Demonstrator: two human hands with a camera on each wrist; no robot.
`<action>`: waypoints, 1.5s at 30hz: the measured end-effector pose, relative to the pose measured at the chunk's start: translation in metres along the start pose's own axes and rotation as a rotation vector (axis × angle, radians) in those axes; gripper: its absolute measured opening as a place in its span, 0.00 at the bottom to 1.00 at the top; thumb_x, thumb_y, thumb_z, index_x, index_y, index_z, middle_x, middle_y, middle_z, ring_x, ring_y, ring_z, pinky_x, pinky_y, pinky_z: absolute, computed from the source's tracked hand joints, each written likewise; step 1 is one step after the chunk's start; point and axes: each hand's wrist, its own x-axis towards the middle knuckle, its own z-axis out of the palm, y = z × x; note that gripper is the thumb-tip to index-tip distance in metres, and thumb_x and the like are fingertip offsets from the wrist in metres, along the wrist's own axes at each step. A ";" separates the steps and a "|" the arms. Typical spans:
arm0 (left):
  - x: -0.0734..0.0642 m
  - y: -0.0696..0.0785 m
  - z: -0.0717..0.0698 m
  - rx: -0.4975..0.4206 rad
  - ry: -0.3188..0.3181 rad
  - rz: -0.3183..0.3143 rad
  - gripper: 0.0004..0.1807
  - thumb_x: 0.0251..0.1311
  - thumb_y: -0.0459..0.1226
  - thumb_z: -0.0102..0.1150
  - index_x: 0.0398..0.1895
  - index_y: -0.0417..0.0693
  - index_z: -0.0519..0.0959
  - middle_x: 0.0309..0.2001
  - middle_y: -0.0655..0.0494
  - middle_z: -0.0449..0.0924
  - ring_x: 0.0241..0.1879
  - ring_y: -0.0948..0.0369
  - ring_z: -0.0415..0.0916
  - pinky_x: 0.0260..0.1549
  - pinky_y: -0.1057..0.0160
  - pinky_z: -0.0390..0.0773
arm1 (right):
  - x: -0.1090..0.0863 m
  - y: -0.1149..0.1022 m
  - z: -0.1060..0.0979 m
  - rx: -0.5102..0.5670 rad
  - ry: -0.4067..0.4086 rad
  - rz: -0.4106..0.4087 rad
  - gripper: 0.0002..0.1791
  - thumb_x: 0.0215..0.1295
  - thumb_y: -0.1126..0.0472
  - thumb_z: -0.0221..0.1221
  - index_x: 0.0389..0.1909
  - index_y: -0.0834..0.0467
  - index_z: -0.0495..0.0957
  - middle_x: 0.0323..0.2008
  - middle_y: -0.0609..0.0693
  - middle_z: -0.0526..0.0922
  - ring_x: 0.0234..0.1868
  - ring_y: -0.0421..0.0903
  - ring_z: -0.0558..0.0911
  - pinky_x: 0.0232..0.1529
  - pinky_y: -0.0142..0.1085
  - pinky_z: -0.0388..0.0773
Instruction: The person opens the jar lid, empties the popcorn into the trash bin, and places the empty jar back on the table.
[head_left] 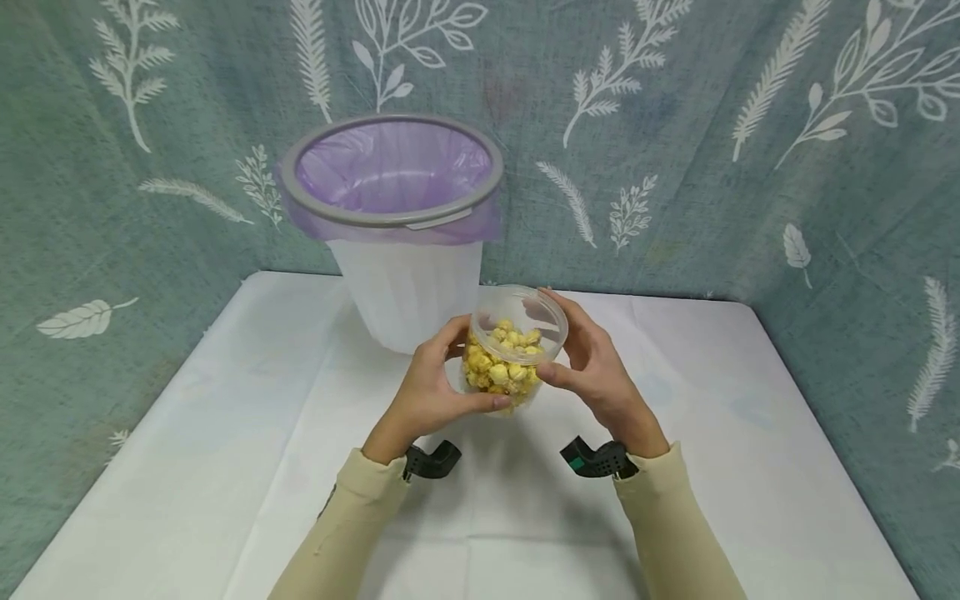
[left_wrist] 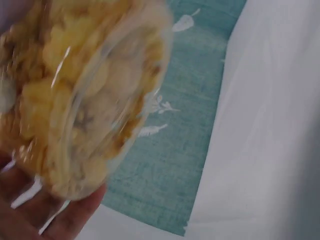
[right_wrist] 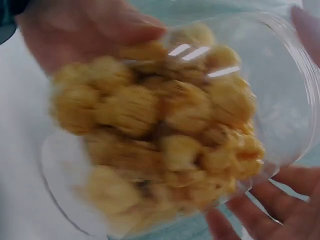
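Both hands hold a clear plastic jar (head_left: 517,357) of yellow popcorn (head_left: 497,372) in front of me, its round top tilted toward me. My left hand (head_left: 420,387) grips the lower left side, thumb across the front near the base and fingers round the side. At the upper right, my right hand (head_left: 603,375) holds the jar by its rim, with the thumb in front and the fingers behind. The jar's base (left_wrist: 100,115) shows up close in the left wrist view. Popcorn (right_wrist: 175,120) fills the lower part in the right wrist view; clear wall shows above it.
A white bin (head_left: 416,287) stands just behind and left of the jar, lined with a purple bag (head_left: 390,171) under a grey ring (head_left: 288,179). White cloth (head_left: 675,367) covers the table. Green leaf-patterned fabric (head_left: 510,100) hangs round its back and sides.
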 end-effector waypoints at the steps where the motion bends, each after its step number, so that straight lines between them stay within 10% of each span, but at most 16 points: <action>1: 0.000 0.000 0.001 0.006 0.027 -0.003 0.51 0.44 0.37 0.87 0.73 0.45 0.70 0.61 0.57 0.80 0.60 0.57 0.77 0.61 0.45 0.77 | 0.001 0.000 0.002 -0.022 0.026 -0.022 0.59 0.58 0.36 0.74 0.82 0.57 0.57 0.77 0.57 0.64 0.77 0.56 0.63 0.76 0.62 0.57; 7: 0.002 -0.001 0.009 0.080 0.155 -0.003 0.52 0.42 0.40 0.89 0.72 0.41 0.70 0.62 0.57 0.79 0.59 0.56 0.77 0.59 0.45 0.78 | 0.004 0.002 0.020 -0.214 0.212 -0.126 0.57 0.60 0.38 0.73 0.81 0.62 0.58 0.74 0.60 0.68 0.73 0.61 0.68 0.74 0.58 0.63; 16: 0.004 0.001 0.019 0.127 0.144 -0.005 0.53 0.42 0.44 0.89 0.72 0.41 0.69 0.62 0.54 0.79 0.60 0.55 0.77 0.58 0.44 0.80 | 0.002 -0.003 0.031 -0.346 0.341 -0.076 0.49 0.61 0.68 0.75 0.80 0.62 0.59 0.75 0.56 0.69 0.73 0.52 0.70 0.73 0.53 0.69; 24: 0.002 0.003 0.010 0.030 0.026 -0.049 0.52 0.44 0.40 0.88 0.74 0.44 0.69 0.63 0.56 0.79 0.61 0.56 0.77 0.61 0.46 0.78 | -0.002 -0.008 0.017 -0.117 0.219 -0.049 0.48 0.62 0.69 0.73 0.79 0.63 0.57 0.74 0.57 0.69 0.73 0.52 0.69 0.76 0.54 0.61; 34: -0.001 0.004 -0.006 -0.092 -0.177 -0.055 0.44 0.45 0.36 0.86 0.67 0.49 0.73 0.54 0.59 0.84 0.55 0.58 0.81 0.63 0.50 0.79 | -0.007 -0.014 -0.008 0.055 -0.109 0.020 0.49 0.66 0.49 0.73 0.82 0.55 0.58 0.75 0.58 0.64 0.74 0.63 0.65 0.68 0.50 0.74; 45: -0.001 0.000 0.012 0.118 0.099 -0.078 0.52 0.40 0.45 0.90 0.71 0.46 0.71 0.62 0.55 0.79 0.59 0.55 0.77 0.57 0.46 0.81 | -0.001 -0.004 0.014 -0.350 0.198 -0.013 0.52 0.63 0.58 0.76 0.82 0.62 0.56 0.74 0.57 0.68 0.74 0.55 0.69 0.77 0.58 0.60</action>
